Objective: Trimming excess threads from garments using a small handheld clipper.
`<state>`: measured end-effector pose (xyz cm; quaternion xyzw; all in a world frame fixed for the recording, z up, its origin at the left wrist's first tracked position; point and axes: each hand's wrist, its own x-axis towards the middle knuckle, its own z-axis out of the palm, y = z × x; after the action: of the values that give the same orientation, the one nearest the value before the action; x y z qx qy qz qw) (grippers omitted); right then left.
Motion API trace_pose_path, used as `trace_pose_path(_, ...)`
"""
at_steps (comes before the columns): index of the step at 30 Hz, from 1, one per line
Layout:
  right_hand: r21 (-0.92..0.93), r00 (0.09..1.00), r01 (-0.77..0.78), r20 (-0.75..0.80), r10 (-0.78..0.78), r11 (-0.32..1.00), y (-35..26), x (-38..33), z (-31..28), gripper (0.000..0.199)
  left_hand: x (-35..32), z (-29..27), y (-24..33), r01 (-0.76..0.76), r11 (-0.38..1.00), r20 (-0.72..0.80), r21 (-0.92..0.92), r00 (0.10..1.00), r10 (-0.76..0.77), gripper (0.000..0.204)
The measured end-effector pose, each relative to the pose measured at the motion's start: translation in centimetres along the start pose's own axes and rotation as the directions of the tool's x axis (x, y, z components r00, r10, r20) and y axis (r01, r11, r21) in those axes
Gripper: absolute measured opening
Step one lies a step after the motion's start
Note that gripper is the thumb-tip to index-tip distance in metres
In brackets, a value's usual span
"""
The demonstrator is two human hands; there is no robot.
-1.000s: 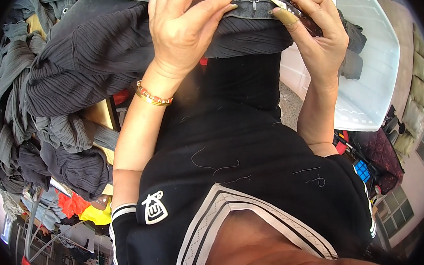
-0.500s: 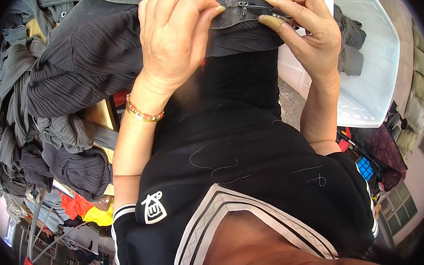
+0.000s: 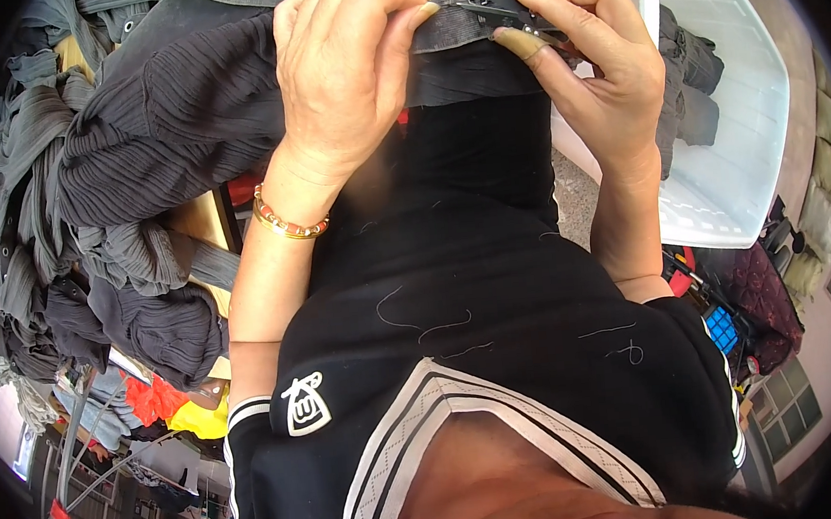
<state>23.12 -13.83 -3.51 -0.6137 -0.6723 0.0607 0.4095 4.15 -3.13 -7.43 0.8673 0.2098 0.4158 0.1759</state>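
A dark grey ribbed garment (image 3: 198, 106) lies across the top of the view, in front of my body. My left hand (image 3: 338, 85) is closed over it, thumb and forefinger pinched at the edge of a band; a thread there is too fine to make out. In my right hand (image 3: 616, 73) is a small pair of black thread snips (image 3: 498, 7), held between thumb and fingers. Their tips point left at the band, close to my left fingertips. The thumb of my right hand wears a tan cover (image 3: 521, 42).
More grey garments (image 3: 17, 213) are heaped on a wooden table at the left. A white plastic tub (image 3: 744, 156) with dark grey garments (image 3: 694, 72) in it stands at the right. Red cloth (image 3: 153, 399) and yellow cloth (image 3: 201, 420) lie at the lower left.
My right hand has brought the snips a little to the left, nearer my left fingertips. The left hand keeps its pinch and has barely moved.
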Motion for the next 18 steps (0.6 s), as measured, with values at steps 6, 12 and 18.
trace_pose_path(6, 0.038, 0.999, -0.041, -0.005, 0.041, 0.998, 0.3, -0.2, -0.1, 0.04, 0.2, 0.1, 0.1, -0.006, 0.999, 0.014, 0.046, 1.0, 0.006, 0.007)
trace_pose_path(12, 0.011, 0.997, -0.07, -0.034, 0.07, 0.998, -0.1, -0.4, 0.3, 0.04, 0.4, 0.1, 0.0, -0.04, 0.998, -0.007, 0.053, 0.999, 0.04, 0.008)
trace_pose_path(18, 0.016, 0.985, -0.078, -0.15, 0.08, 0.997, 0.5, -1.4, 1.3, 0.039, 0.1, 0.1, 0.0, -0.046, 0.998, 0.009, 0.036, 0.999, 0.046, 0.008)
